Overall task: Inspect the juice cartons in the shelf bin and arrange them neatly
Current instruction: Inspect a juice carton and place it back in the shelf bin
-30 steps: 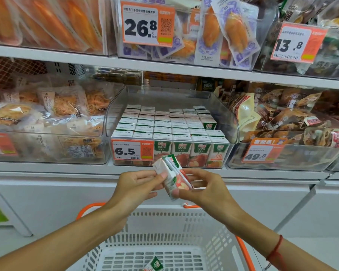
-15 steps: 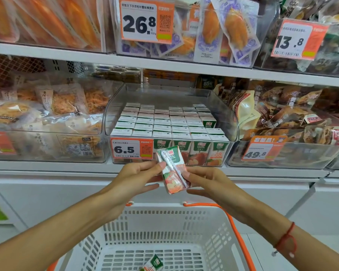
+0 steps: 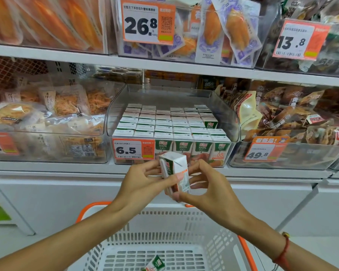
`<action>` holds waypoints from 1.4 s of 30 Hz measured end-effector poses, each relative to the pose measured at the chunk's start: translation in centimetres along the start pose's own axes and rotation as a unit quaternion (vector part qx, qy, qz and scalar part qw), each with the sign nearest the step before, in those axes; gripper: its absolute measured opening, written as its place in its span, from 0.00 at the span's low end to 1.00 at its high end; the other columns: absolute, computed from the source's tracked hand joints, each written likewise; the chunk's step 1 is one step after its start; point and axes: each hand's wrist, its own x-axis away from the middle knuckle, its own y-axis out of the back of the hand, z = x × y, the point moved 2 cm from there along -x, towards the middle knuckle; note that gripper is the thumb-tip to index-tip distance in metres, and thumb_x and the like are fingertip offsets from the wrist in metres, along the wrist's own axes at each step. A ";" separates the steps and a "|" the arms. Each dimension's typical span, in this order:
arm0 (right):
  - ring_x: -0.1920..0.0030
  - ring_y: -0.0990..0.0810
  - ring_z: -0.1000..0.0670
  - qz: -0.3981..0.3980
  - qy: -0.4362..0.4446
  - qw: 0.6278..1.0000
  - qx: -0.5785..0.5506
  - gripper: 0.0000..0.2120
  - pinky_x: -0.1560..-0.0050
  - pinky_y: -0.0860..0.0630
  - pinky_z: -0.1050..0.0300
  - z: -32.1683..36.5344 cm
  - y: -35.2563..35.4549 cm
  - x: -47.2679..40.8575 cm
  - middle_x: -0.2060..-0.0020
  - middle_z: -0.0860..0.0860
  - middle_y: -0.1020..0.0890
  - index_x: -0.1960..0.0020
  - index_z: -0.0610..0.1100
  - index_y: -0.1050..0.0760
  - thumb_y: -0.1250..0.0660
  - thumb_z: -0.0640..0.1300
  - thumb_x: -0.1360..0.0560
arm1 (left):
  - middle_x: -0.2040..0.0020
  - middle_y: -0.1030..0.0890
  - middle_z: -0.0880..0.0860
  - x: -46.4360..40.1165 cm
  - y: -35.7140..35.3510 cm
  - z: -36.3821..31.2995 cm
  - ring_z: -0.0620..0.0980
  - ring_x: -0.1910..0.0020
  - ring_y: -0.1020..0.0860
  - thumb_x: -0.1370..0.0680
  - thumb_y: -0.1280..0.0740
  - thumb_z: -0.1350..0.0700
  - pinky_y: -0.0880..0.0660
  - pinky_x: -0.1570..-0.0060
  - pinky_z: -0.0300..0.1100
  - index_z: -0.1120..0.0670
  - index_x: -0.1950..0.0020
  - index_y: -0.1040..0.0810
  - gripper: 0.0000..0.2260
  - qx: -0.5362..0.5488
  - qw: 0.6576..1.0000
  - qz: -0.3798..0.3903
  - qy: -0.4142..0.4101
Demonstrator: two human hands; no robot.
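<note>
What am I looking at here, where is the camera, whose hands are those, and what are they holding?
There is no machine: these are a person's two bare hands, filmed by a wide-angle camera worn on the head, looking forward and down at a shop shelf.

The left hand and the right hand together hold one small juice carton, fingers curled round it, in front of the shelf. Behind it stands a clear shelf bin filled with rows of the same cartons, with a 6.5 price tag on its front. Neighbouring bins hold bagged snacks.

Below the hands is a white shopping basket with orange handles; another carton lies in it.
</note>
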 end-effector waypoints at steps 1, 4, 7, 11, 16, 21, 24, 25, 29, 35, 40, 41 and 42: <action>0.53 0.18 0.56 0.026 -0.002 0.999 -0.036 0.17 0.49 0.21 0.58 0.1 0.3 -0.2 0.53 0.59 0.17 0.48 0.49 0.25 0.21 0.43 0.33 | 0.50 0.15 0.41 0.0 0.2 0.0 0.35 0.52 0.18 0.32 0.22 0.55 0.23 0.55 0.27 0.45 0.46 0.17 0.16 -0.014 0.999 0.016 -0.023; 0.44 0.18 0.52 0.095 0.002 0.981 -0.171 0.17 0.42 0.22 0.57 0.6 1.7 -0.5 0.44 0.54 0.17 0.39 0.46 0.24 0.28 0.36 0.26 | 0.44 0.18 0.37 -0.1 1.0 0.0 0.35 0.43 0.21 0.34 0.21 0.54 0.26 0.43 0.29 0.42 0.38 0.22 0.27 -0.076 0.990 0.061 -0.103; 0.40 0.20 0.55 0.101 0.025 0.968 -0.226 0.17 0.43 0.24 0.65 1.3 2.6 -0.4 0.42 0.56 0.18 0.37 0.51 0.22 0.31 0.43 0.25 | 0.40 0.19 0.37 -0.2 1.4 -0.2 0.37 0.39 0.23 0.34 0.21 0.56 0.29 0.41 0.29 0.42 0.35 0.24 0.29 -0.089 0.982 0.037 -0.160; 0.47 0.17 0.54 -0.002 0.039 0.965 -0.258 0.12 0.49 0.23 0.67 1.6 1.8 0.0 0.50 0.53 0.15 0.49 0.48 0.18 0.25 0.49 0.31 | 0.38 0.21 0.37 0.6 0.8 -0.6 0.37 0.37 0.25 0.33 0.24 0.50 0.31 0.39 0.29 0.45 0.35 0.23 0.26 -0.149 0.954 -0.007 -0.260; 0.49 0.16 0.49 -0.002 0.046 0.963 -0.266 0.12 0.51 0.21 0.63 1.3 1.4 0.2 0.51 0.49 0.15 0.50 0.43 0.20 0.26 0.45 0.32 | 0.37 0.21 0.37 1.0 0.4 -0.1 0.36 0.35 0.26 0.33 0.25 0.49 0.31 0.37 0.30 0.43 0.36 0.23 0.25 -0.154 0.949 -0.012 -0.273; 0.49 0.16 0.51 -0.011 0.077 0.983 -0.169 0.13 0.47 0.20 0.58 1.4 1.8 0.1 0.48 0.53 0.16 0.44 0.45 0.21 0.29 0.45 0.28 | 0.40 0.21 0.34 0.6 0.2 0.3 0.34 0.38 0.25 0.33 0.22 0.52 0.30 0.40 0.28 0.38 0.36 0.24 0.28 -0.117 0.978 0.035 -0.172; 0.45 0.17 0.53 0.001 0.122 0.988 -0.095 0.18 0.45 0.22 0.61 1.3 2.1 0.4 0.44 0.58 0.18 0.37 0.47 0.24 0.29 0.44 0.26 | 0.44 0.17 0.40 0.0 0.7 0.1 0.37 0.46 0.19 0.35 0.23 0.49 0.24 0.50 0.29 0.37 0.39 0.24 0.26 -0.002 0.997 0.036 -0.066; 0.44 0.18 0.54 0.009 0.130 0.989 -0.075 0.19 0.44 0.22 0.61 1.2 2.0 0.5 0.42 0.59 0.19 0.36 0.49 0.25 0.29 0.44 0.26 | 0.45 0.16 0.43 -0.2 1.0 0.1 0.40 0.47 0.18 0.35 0.24 0.47 0.23 0.50 0.32 0.36 0.38 0.26 0.27 0.032 0.998 0.034 -0.033; 0.43 0.19 0.57 0.043 0.126 0.990 -0.041 0.20 0.44 0.23 0.65 1.0 1.7 0.5 0.39 0.62 0.21 0.33 0.54 0.26 0.32 0.47 0.24 | 0.48 0.14 0.48 -0.4 1.6 -0.4 0.47 0.49 0.16 0.30 0.30 0.43 0.19 0.49 0.40 0.38 0.35 0.29 0.23 0.076 0.995 0.047 0.051; 0.52 0.15 0.57 0.040 0.050 0.993 -0.095 0.16 0.55 0.17 0.52 1.3 1.2 0.1 0.50 0.60 0.15 0.41 0.56 0.19 0.28 0.52 0.29 | 0.48 0.15 0.58 -0.2 1.3 0.5 0.53 0.49 0.15 0.29 0.30 0.41 0.18 0.54 0.42 0.48 0.36 0.24 0.23 0.152 0.949 0.109 0.254; 0.59 0.14 0.53 0.055 -0.086 0.977 -0.185 0.15 0.60 0.22 0.66 0.9 1.3 -0.4 0.59 0.51 0.13 0.54 0.52 0.14 0.26 0.58 0.36 | 0.46 0.16 0.59 -0.1 1.0 1.8 0.51 0.47 0.16 0.33 0.30 0.34 0.17 0.53 0.47 0.54 0.34 0.27 0.35 0.123 0.902 0.199 0.362; 0.59 0.14 0.53 0.065 -0.111 0.972 -0.198 0.15 0.60 0.22 0.66 0.8 1.4 -0.5 0.59 0.51 0.13 0.55 0.52 0.14 0.27 0.59 0.37 | 0.45 0.16 0.58 -0.2 0.9 2.0 0.50 0.47 0.16 0.34 0.30 0.33 0.17 0.54 0.47 0.55 0.34 0.27 0.37 0.123 0.896 0.208 0.372; 0.59 0.14 0.52 0.072 -0.131 0.967 -0.206 0.16 0.61 0.22 0.66 0.7 1.4 -0.5 0.59 0.50 0.13 0.55 0.52 0.14 0.27 0.59 0.38 | 0.45 0.16 0.58 -0.2 0.9 2.1 0.50 0.47 0.16 0.36 0.29 0.32 0.18 0.55 0.47 0.56 0.34 0.28 0.39 0.122 0.892 0.213 0.380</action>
